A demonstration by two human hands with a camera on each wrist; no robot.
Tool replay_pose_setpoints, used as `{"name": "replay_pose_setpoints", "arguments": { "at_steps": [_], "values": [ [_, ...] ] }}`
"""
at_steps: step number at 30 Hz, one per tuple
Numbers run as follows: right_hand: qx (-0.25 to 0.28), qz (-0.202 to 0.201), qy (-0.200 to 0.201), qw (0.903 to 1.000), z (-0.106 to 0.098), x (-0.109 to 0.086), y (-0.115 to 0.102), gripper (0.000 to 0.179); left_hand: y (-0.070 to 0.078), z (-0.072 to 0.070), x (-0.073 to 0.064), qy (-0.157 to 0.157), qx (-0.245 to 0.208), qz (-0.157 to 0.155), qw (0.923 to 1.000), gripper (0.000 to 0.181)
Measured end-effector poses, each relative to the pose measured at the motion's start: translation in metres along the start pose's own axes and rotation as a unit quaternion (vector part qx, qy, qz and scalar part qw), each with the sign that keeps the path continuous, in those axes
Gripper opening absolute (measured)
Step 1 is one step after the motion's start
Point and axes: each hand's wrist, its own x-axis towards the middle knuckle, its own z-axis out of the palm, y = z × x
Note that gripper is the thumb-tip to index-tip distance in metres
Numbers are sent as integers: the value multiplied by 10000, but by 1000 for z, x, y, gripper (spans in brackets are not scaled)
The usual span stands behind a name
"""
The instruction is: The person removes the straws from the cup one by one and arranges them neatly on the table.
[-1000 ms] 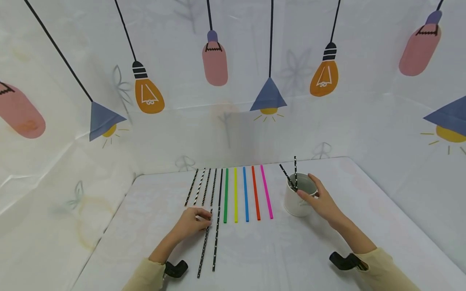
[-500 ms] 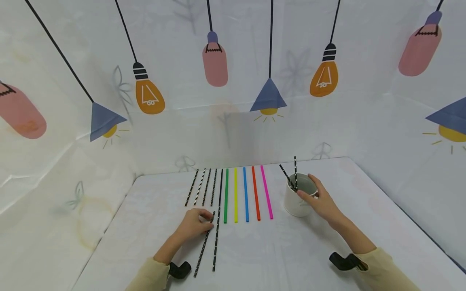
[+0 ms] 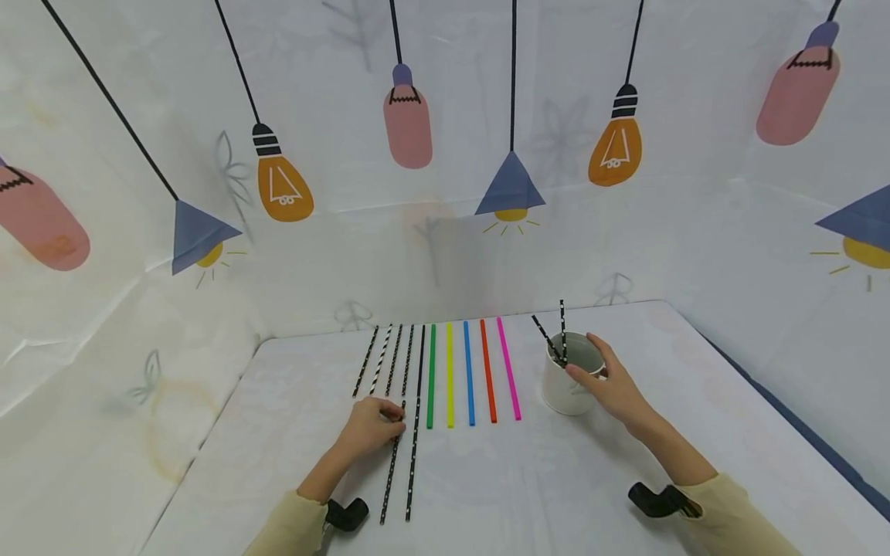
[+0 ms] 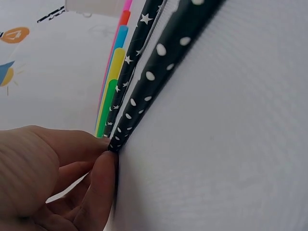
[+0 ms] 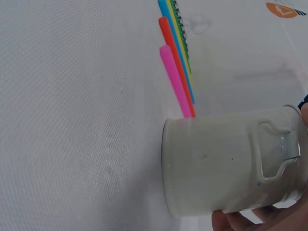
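My left hand [image 3: 370, 425] pinches a black paper straw with white dots [image 3: 391, 479] near its far end, between thumb and fingertip. In the left wrist view the dotted straw [image 4: 150, 75] runs from the pinch towards the camera. Just right of it lies a black straw with white stars [image 3: 412, 472], nearly parallel and apart from it. My right hand [image 3: 620, 392] grips a whitish metal cup [image 3: 565, 395] by its rim and side. The cup stands upright on the table. Two black patterned straws [image 3: 562, 328] lean inside it. The cup's handle [image 5: 260, 154] shows in the right wrist view.
A row of straws lies behind my left hand: several black patterned ones [image 3: 392, 360], then green [image 3: 432, 376], yellow [image 3: 450, 376], blue [image 3: 469, 376], red [image 3: 488, 372] and pink [image 3: 509, 371]. A white backdrop with printed lamps [image 3: 511, 181] rises behind the table [image 3: 528, 486].
My left hand has tilted the dotted straw slightly, its far end going right, then swung it back closer to parallel with the starred straw. The right hand and cup stay in place.
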Motion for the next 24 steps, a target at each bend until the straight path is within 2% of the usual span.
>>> {"name": "replay_pose_setpoints", "arguments": {
  "at_steps": [5,13,24],
  "values": [
    [34,4,-10,10000,1,0,0,91,-5,1,1,123,-44,-36,9999,13],
    [1,-51,-2,10000,0,1,1,89,-12,2,4,0,-288,-95,9995,15],
    [-65,-15,3,10000,1,1,1,90,-10,1,6,-63,-380,-131,9992,16]
  ]
}}
